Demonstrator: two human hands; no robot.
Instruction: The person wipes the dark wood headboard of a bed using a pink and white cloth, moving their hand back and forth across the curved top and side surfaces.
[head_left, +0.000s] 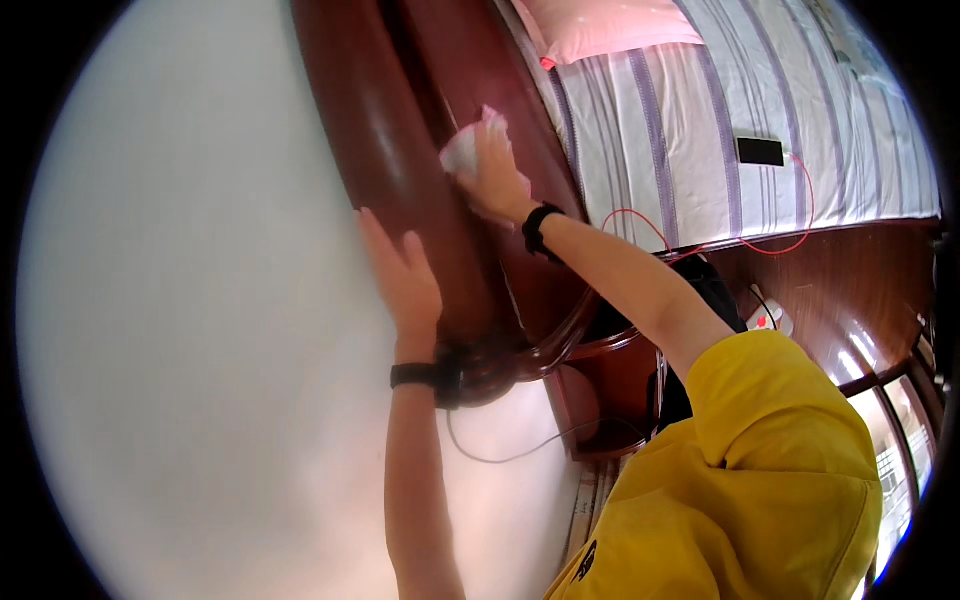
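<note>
My right hand (495, 176) presses a white cloth with pink edging (460, 154) against the glossy dark red-brown wooden headboard (476, 45). The cloth is bunched under my palm and fingers. Lower and to the left, my left hand (409, 289) lies on the headboard's broad upper rail (375, 127), beside the pale wall (202, 285). Its thumb stands apart from the fingers, and I see nothing held in it. A black band circles each wrist.
A striped bedsheet (682, 150) covers the bed, with a pink pillow (607, 26) on it. A phone (760, 151) lies there, joined to a red cable (810, 195). By the headboard's scrolled end stands a wooden bedside cabinet (615, 397); a grey cable (510, 459) hangs nearby.
</note>
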